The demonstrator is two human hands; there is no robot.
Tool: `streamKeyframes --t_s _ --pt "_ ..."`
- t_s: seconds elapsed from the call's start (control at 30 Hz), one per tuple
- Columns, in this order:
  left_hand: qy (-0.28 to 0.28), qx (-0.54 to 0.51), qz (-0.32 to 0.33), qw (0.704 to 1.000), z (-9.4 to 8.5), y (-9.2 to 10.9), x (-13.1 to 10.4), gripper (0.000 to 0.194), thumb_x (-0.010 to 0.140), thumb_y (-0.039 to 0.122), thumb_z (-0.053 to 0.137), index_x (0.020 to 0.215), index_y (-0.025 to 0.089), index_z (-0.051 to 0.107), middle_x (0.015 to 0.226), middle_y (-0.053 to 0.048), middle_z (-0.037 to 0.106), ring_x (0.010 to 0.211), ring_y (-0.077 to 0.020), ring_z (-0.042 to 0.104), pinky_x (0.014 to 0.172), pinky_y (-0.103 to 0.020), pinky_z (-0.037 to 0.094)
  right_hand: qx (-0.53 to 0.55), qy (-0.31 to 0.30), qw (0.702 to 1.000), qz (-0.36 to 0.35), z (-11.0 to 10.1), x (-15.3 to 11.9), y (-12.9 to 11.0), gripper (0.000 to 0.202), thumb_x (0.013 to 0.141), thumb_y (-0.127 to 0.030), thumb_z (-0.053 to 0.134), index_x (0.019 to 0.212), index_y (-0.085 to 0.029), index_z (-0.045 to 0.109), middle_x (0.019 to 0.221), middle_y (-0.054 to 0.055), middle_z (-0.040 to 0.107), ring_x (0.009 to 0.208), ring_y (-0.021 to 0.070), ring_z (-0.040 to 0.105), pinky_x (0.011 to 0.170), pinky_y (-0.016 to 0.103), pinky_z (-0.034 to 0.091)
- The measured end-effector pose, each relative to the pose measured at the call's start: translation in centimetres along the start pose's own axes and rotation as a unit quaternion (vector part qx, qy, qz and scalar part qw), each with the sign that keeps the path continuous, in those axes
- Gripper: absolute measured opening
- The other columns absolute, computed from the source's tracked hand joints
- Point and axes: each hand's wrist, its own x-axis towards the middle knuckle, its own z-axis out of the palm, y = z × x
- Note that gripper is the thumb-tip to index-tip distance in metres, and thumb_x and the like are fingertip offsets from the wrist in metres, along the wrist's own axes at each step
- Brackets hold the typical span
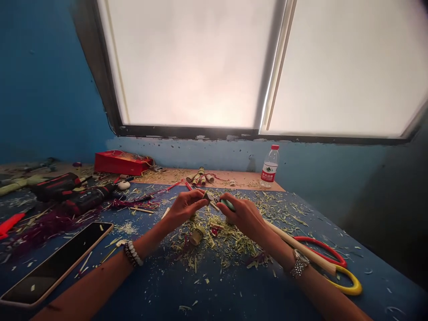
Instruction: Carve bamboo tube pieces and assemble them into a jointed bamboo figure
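Note:
Over the middle of the table, my left hand (187, 207) pinches a short greenish-brown piece of bamboo (208, 196) between thumb and fingers. Close beside it, my right hand (245, 216) is closed around the green handle of a small knife (228, 204), whose blade points left toward the bamboo. Whether blade and bamboo touch, I cannot tell. Below the hands lie a short bamboo section (197, 236), a small red and pale piece (216, 229) and a heap of green shavings (244, 243).
To the left are a phone (56, 263), a power drill (88, 198) and purple fibres (43, 227). A red box (115, 163), tied bamboo pieces (200, 177) and a water bottle (269, 167) stand behind. A wooden rod (307, 252) and red-and-yellow-handled scissors (352, 285) lie by my right forearm.

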Motion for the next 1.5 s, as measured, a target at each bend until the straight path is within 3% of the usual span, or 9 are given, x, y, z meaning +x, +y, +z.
streamKeyframes --t_s 0.13,0.27,0.33,0.43,0.57,0.7,0.9,1.37,1.5 --pt "-0.014 0.010 -0.021 1.000 -1.3 0.2 -0.2 0.034 0.087 0.049 0.066 0.080 0.015 0.067 0.090 -0.008 0.069 0.078 -0.0162 0.063 0.071 -0.028 0.052 0.048 0.065 0.996 0.041 -1.5 0.2 1.3 0.038 0.096 -0.057 0.049 0.092 -0.023 0.065 0.054 -0.004 0.053 0.048 0.0152 0.052 0.052 0.025 0.029" --pt "0.006 0.015 -0.006 1.000 -2.7 0.5 -0.3 0.035 0.089 0.048 0.065 0.075 0.017 0.063 0.081 -0.004 0.064 0.077 -0.0160 0.061 0.072 -0.029 0.052 0.042 0.193 0.975 0.100 -5.1 0.2 3.9 0.047 0.101 -0.058 0.029 0.090 -0.021 0.056 0.054 -0.007 0.037 0.045 0.0146 0.040 0.049 0.025 0.028" --pt "0.013 0.016 0.004 1.000 -2.9 0.2 -0.2 0.035 0.088 0.048 0.066 0.076 0.016 0.063 0.090 -0.006 0.064 0.082 -0.0162 0.062 0.076 -0.030 0.053 0.053 0.215 0.970 0.103 -5.5 0.2 4.0 0.048 0.103 -0.056 0.022 0.092 -0.021 0.053 0.056 -0.008 0.034 0.045 0.0141 0.037 0.047 0.025 0.028" --pt "0.030 0.043 0.016 0.999 -2.4 -0.5 0.0 0.038 0.086 0.052 0.067 0.080 0.015 0.066 0.098 -0.007 0.059 0.079 -0.0137 0.057 0.075 -0.027 0.052 0.088 0.153 0.982 0.062 -3.5 0.1 2.3 0.045 0.102 -0.057 0.031 0.092 -0.020 0.055 0.056 -0.007 0.039 0.047 0.0134 0.043 0.047 0.024 0.031" --pt "0.004 0.078 -0.015 0.997 -1.5 -0.7 -0.2 0.036 0.092 0.052 0.060 0.090 0.016 0.066 0.073 0.001 0.052 0.065 -0.0115 0.049 0.063 -0.023 0.046 0.126 0.034 0.991 0.022 -0.4 -0.4 -0.2 0.042 0.101 -0.057 0.040 0.097 -0.020 0.060 0.055 -0.006 0.048 0.047 0.0122 0.046 0.048 0.023 0.031" --pt "-0.054 0.033 -0.057 0.996 -0.8 0.6 -0.6 0.032 0.094 0.049 0.059 0.098 0.018 0.065 0.077 -0.003 0.065 0.071 -0.0158 0.061 0.068 -0.028 0.050 0.130 -0.031 0.991 0.001 0.1 -0.8 -0.3 0.043 0.103 -0.055 0.035 0.110 -0.019 0.058 0.060 -0.004 0.054 0.047 0.0120 0.047 0.048 0.023 0.030" --pt "-0.070 -0.001 -0.065 0.995 -0.2 1.7 -0.7 0.027 0.097 0.043 0.058 0.095 0.017 0.063 0.080 -0.004 0.068 0.069 -0.0134 0.058 0.064 -0.025 0.045 0.077 -0.022 0.996 -0.034 -0.2 -1.0 -0.1 0.038 0.105 -0.050 0.036 0.113 -0.019 0.057 0.064 -0.003 0.058 0.047 0.0110 0.047 0.050 0.022 0.030" --pt "0.015 -0.044 -0.071 0.996 0.8 1.5 -1.1 0.031 0.093 0.049 0.062 0.089 0.019 0.062 0.066 0.005 0.046 0.060 -0.0102 0.039 0.056 -0.024 0.031 0.032 0.029 0.998 -0.040 -0.6 -1.5 -1.4 0.045 0.105 -0.055 0.033 0.104 -0.018 0.059 0.062 -0.001 0.062 0.049 0.0125 0.054 0.050 0.025 0.031" --pt "0.028 -0.040 -0.094 0.994 0.9 1.7 -0.9 0.032 0.091 0.050 0.064 0.089 0.018 0.063 0.065 0.004 0.048 0.061 -0.0106 0.040 0.056 -0.025 0.030 0.001 0.046 0.999 -0.027 -0.8 -1.4 -1.2 0.052 0.105 -0.059 0.029 0.105 -0.018 0.060 0.059 -0.001 0.061 0.047 0.0131 0.054 0.049 0.025 0.030"
